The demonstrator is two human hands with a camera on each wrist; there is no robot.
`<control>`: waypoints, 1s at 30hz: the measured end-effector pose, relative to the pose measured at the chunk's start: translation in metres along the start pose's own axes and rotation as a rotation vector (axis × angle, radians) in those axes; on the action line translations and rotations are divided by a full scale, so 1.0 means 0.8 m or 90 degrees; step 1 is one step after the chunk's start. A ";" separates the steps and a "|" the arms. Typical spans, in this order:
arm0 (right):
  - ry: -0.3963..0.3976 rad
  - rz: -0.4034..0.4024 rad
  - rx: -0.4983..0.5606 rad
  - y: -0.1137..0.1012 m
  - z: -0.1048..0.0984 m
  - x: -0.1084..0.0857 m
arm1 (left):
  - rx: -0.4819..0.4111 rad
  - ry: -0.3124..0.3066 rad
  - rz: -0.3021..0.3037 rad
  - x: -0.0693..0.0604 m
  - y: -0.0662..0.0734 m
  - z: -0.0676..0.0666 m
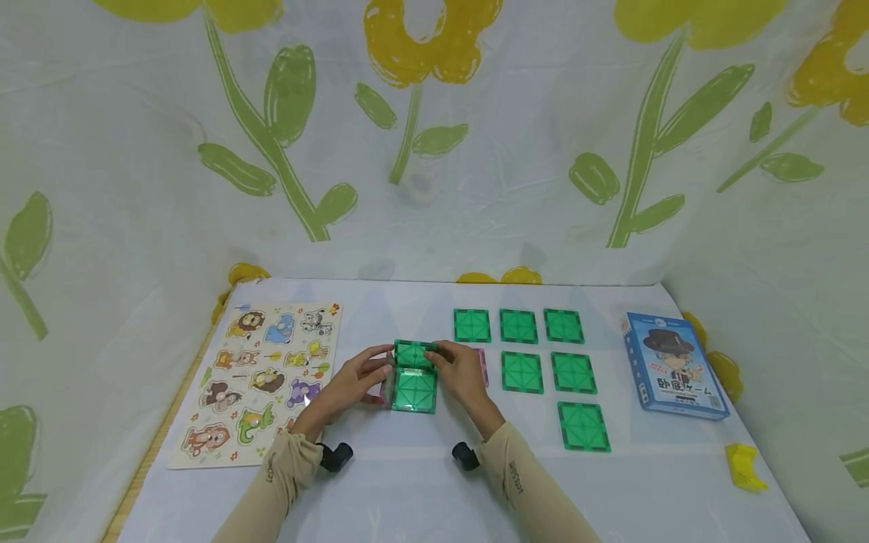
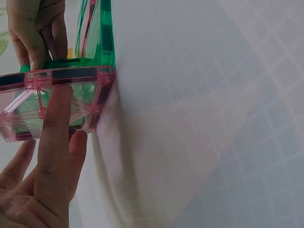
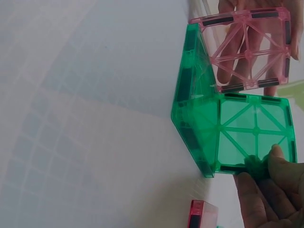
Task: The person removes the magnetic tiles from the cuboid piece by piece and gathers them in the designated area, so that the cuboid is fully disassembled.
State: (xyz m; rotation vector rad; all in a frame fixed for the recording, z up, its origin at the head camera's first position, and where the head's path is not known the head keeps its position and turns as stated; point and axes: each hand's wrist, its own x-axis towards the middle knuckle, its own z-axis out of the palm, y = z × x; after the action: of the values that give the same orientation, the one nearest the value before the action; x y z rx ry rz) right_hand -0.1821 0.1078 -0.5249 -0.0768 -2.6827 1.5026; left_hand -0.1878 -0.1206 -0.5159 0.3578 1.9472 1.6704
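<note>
A green square magnetic tile lies flat on the table. Along its far edge stands a second green tile, which my right hand pinches by its side between thumb and fingers. At the left edge a pink magnetic tile stands upright, meeting the green ones near the corner. My left hand rests extended fingers against the outer face of this pink tile. Partly hidden behind my right hand is another pink piece.
Several green tiles lie in rows to the right. An animal puzzle board occupies the left side. A blue game box and a yellow object sit at the right. A patterned fabric wall stands behind the table.
</note>
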 end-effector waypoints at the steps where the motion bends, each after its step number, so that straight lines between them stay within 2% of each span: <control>1: 0.001 0.003 0.000 0.000 0.000 0.000 | -0.001 0.000 -0.001 0.000 0.000 0.000; 12: 0.015 0.028 0.020 -0.005 0.002 0.000 | 0.003 0.002 -0.008 -0.001 -0.001 0.001; 22: 0.048 -0.021 0.045 0.004 0.005 -0.003 | 0.001 0.012 -0.007 0.000 0.000 0.002; 30: 0.060 -0.026 0.091 0.013 -0.016 -0.014 | -0.004 0.008 -0.001 -0.002 -0.002 0.001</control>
State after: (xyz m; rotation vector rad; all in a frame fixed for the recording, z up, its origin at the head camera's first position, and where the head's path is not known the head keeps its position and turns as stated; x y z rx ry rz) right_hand -0.1699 0.1233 -0.5270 -0.0840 -2.4812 1.6302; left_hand -0.1861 -0.1209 -0.5173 0.3445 1.9516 1.6814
